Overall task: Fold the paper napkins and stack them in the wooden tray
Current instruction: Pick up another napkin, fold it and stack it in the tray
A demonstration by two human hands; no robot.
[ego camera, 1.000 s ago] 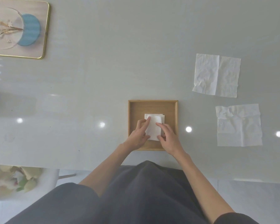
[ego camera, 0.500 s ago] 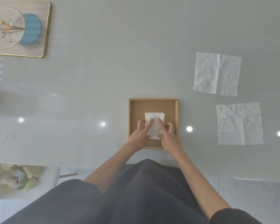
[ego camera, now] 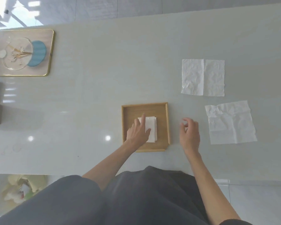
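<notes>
A square wooden tray (ego camera: 166,120) sits on the pale table in front of me. Inside it lies a small stack of folded white napkins (ego camera: 152,129). My left hand (ego camera: 137,133) rests on the stack's left side, with straight fingers pressing it down. My right hand (ego camera: 189,134) hovers over the bare table just right of the tray, its fingers loosely curled and holding nothing. Two unfolded, wrinkled napkins lie flat to the right: a near napkin (ego camera: 230,122) beside my right hand and a far napkin (ego camera: 203,77) beyond it.
A gold-rimmed decorative tray (ego camera: 49,51) with a glass dish and a blue piece stands at the far left. The table's near edge runs just above my dark-clothed lap. Floor shows past the far edge.
My right hand has left the folded stack and moved out of the tray to the right, toward the near unfolded napkin. My left hand stays pressing on the stack.
</notes>
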